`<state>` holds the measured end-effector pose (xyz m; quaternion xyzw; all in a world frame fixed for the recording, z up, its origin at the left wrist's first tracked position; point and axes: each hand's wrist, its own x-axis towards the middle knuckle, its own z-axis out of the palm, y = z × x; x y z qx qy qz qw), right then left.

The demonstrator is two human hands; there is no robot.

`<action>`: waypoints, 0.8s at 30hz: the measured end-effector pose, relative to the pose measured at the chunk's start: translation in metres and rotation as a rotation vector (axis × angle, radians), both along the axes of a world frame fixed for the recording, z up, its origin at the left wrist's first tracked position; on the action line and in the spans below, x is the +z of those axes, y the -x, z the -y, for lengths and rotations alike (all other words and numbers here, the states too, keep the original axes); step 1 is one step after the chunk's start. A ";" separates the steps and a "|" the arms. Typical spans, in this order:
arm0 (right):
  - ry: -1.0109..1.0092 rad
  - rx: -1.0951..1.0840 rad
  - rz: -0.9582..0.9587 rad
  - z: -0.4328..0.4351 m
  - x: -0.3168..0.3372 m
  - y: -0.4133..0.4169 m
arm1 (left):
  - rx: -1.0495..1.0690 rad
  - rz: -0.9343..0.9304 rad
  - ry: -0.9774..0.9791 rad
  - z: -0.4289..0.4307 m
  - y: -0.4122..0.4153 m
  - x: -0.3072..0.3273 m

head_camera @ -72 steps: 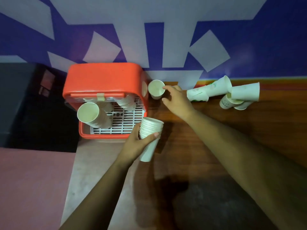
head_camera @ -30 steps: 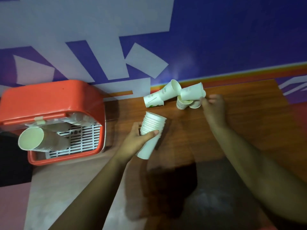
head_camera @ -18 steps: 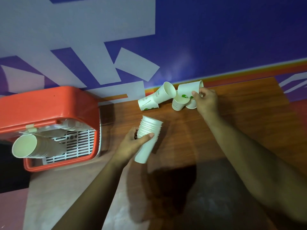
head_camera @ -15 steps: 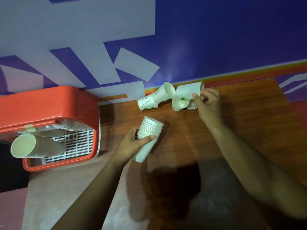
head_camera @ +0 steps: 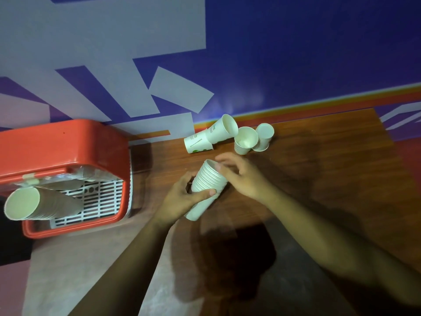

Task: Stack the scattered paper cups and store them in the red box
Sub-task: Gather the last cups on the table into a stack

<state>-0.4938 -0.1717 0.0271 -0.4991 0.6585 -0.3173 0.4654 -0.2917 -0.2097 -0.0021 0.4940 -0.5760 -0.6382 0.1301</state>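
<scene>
My left hand (head_camera: 182, 199) is shut around a tilted stack of white paper cups (head_camera: 208, 183) above the wooden table (head_camera: 330, 174). My right hand (head_camera: 241, 176) is curled over the stack's upper end, with its fingers on the rim of the top cup. Behind them by the wall lie two cups, one partly inside the other (head_camera: 206, 139). To their right stand an open cup (head_camera: 246, 140) and another cup (head_camera: 264, 136). The red box (head_camera: 63, 144) lies open at the left, and a long stack of cups (head_camera: 34, 206) rests inside it.
A blue and grey patterned wall (head_camera: 296, 53) runs along the table's far edge. The box has a white slotted floor (head_camera: 100, 201) and sits off the table's left end. A pinkish surface (head_camera: 79, 270) lies below it.
My right hand took a lying cup from the pile by the wall and brought it back to the top of the stack in my left hand. The view shifted slightly.
</scene>
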 end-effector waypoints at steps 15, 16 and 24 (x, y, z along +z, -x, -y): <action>0.015 -0.345 -0.657 0.101 -0.022 0.010 | 0.213 0.015 -0.055 -0.005 -0.050 0.000; 0.065 -0.382 -0.618 0.097 -0.016 0.008 | 0.219 0.021 -0.050 -0.005 -0.053 0.000; 0.142 -0.159 -0.194 0.044 0.011 -0.025 | 0.196 0.070 0.038 0.003 -0.065 -0.007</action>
